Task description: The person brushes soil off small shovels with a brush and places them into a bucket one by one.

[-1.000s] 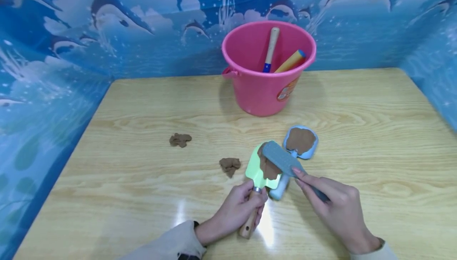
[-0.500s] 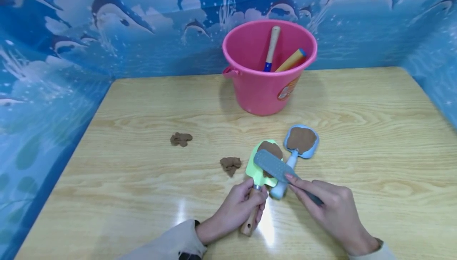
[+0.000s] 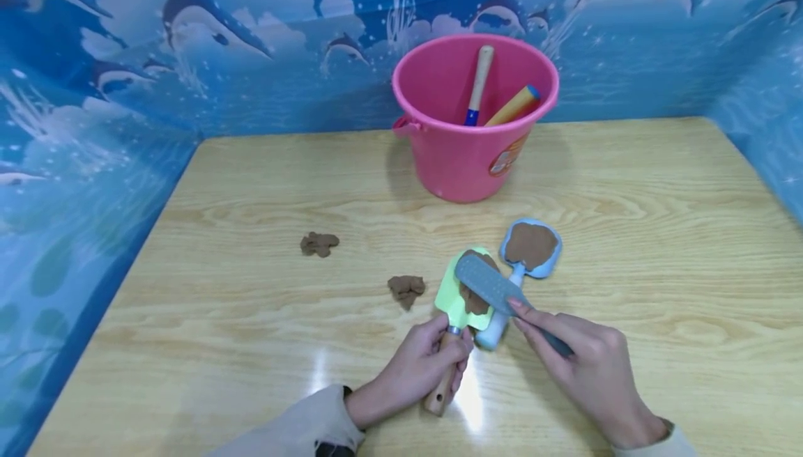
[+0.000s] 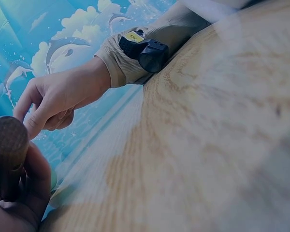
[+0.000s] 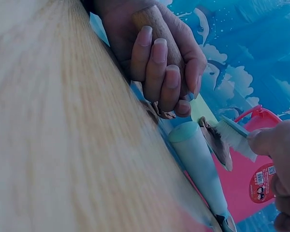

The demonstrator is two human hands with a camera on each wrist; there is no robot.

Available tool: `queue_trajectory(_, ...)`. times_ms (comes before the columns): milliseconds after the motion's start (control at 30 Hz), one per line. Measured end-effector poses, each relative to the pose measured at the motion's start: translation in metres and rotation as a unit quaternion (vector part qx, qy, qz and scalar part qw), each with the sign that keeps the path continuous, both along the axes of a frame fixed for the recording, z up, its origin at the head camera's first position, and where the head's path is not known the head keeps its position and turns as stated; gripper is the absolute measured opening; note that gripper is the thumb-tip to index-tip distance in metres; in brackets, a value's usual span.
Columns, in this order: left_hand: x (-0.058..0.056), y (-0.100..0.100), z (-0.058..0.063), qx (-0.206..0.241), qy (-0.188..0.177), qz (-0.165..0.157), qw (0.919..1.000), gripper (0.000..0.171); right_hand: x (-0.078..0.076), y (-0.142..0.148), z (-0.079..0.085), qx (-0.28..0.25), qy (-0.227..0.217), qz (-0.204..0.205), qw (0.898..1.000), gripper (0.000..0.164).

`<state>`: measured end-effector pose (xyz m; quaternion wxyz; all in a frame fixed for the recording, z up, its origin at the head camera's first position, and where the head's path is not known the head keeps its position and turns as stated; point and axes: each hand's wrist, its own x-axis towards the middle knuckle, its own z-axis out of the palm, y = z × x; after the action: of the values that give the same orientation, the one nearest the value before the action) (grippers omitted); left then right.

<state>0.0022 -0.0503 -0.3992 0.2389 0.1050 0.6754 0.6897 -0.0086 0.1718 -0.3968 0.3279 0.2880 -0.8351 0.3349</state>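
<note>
In the head view my left hand [image 3: 422, 361] grips the wooden handle of a light green hand trowel [image 3: 447, 295]. Brown clay-like material [image 3: 475, 304] covers part of the trowel's blade. My right hand [image 3: 586, 363] pinches a grey-blue brush [image 3: 484, 281] by its handle and lays it across that clay. White bristles [image 5: 236, 139] face the blade in the right wrist view. A small blue shovel [image 3: 553, 264], its pan filled with brown clay, lies just right of the trowel, which partly covers its handle. The left wrist view shows the trowel handle's wooden end [image 4: 8, 137] inside my left hand.
A pink bucket [image 3: 461, 171] stands at the back of the wooden table [image 3: 219, 324], holding a pale-handled tool [image 3: 480, 81] and a yellow handle [image 3: 514, 106]. Two brown clay lumps, a nearer one [image 3: 407, 290] and a farther one [image 3: 319, 244], lie left of the trowel.
The brush has slid down the clay toward the trowel's handle, then back up toward the blade tip. My left hand keeps its grip on the trowel, nearly still.
</note>
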Motion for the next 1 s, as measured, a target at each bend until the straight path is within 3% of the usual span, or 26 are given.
queue_trajectory(267, -0.0006, 0.0006, -0.0014, 0.003, 0.001, -0.003, 1.0, 0.014, 0.0, -0.0005, -0.0024, -0.003, 0.0, 0.048, 0.999, 0.034)
queue_trajectory(567, -0.0009, 0.0013, -0.0026, 0.004, 0.004, 0.001, 1.0, 0.016, -0.0007, 0.0014, -0.0015, 0.005, -0.005, -0.01, 1.0, 0.038)
queue_trajectory(833, -0.001, 0.001, -0.0023, 0.006, 0.002, -0.003, 1.0, 0.015, -0.0002, 0.0008, -0.0014, 0.009, -0.008, 0.025, 1.0, 0.036)
queue_trajectory(1000, -0.0011, 0.0011, -0.0021, 0.002, 0.005, -0.004, 1.0, 0.015, -0.0009, 0.0012, -0.001, 0.012, -0.002, 0.026, 1.0, 0.036)
